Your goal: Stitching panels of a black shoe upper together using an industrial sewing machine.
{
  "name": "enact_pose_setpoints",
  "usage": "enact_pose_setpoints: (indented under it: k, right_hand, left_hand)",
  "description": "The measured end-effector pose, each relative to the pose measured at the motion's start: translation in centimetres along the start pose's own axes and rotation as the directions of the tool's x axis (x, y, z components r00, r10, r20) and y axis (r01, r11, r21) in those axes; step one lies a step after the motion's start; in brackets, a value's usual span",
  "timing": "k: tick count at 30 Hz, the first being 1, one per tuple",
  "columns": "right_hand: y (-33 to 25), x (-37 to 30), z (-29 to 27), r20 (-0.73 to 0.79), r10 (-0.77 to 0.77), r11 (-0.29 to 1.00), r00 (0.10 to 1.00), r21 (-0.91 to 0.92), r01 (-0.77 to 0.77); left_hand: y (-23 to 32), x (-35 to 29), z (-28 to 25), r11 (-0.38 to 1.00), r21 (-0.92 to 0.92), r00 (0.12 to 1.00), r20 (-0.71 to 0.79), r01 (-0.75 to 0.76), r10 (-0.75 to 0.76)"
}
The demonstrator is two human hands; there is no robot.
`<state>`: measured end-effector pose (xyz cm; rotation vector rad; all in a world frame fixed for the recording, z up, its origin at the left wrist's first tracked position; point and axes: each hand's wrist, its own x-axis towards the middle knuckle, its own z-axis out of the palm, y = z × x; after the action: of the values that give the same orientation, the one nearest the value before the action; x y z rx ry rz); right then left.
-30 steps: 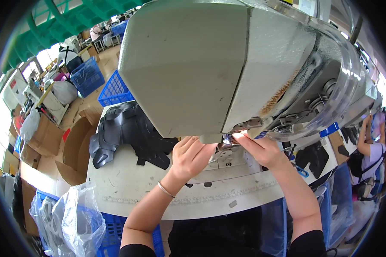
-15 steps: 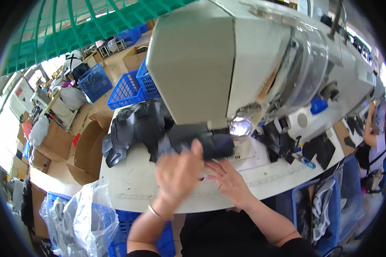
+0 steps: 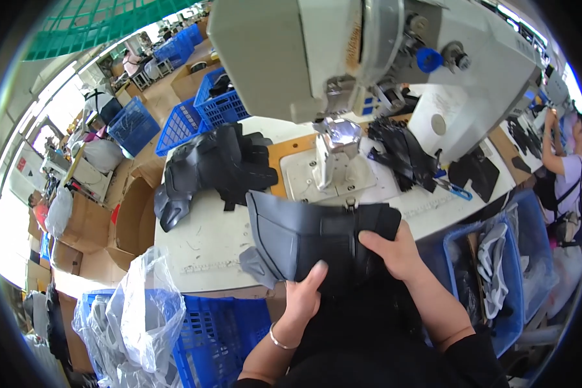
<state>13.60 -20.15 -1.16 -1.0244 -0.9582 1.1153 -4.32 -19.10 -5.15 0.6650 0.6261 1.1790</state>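
A black shaped shoe-upper-like piece (image 3: 307,236) is held up between both hands, over the front edge of the white table (image 3: 204,265). My left hand (image 3: 302,291) grips its lower left edge, thumb on top. With its thumb lying across the face, my right hand (image 3: 391,251) holds the right end. The fingers of both hands are hidden beneath. Beyond the piece stands a post-bed sewing machine (image 3: 336,152), its pale head (image 3: 265,55) overhead. Several similar black pieces (image 3: 216,165) lie piled to the left of the post.
Black scraps (image 3: 404,152) and a small blue-handled tool (image 3: 456,189) lie right of the post. A blue crate (image 3: 213,333) with clear plastic bags stands at front left, a blue bin (image 3: 517,291) at front right. Cardboard boxes (image 3: 136,216) stand left of the table.
The black piece has come away from the machine post, toward me, and is now spread between both hands. My right hand has moved right to its far end, and the view has shifted.
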Motion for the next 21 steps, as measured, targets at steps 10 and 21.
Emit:
enact_pose_setpoints:
  k: [10,21]
  right_hand:
    - [-2.0,-1.0,-3.1,-0.072,-0.07,0.993,0.995,-0.102,0.063]
    - [-1.4,-0.1,0.1,0.27,-0.609,0.179,0.746,-0.869,0.461]
  left_hand:
    - [-2.9,-0.6,1.4,0.857,0.417,0.953,0.142,-0.303,0.268]
    - [-2.9,-0.2,1.5,0.759,0.54,0.929,0.151,-0.363,0.337]
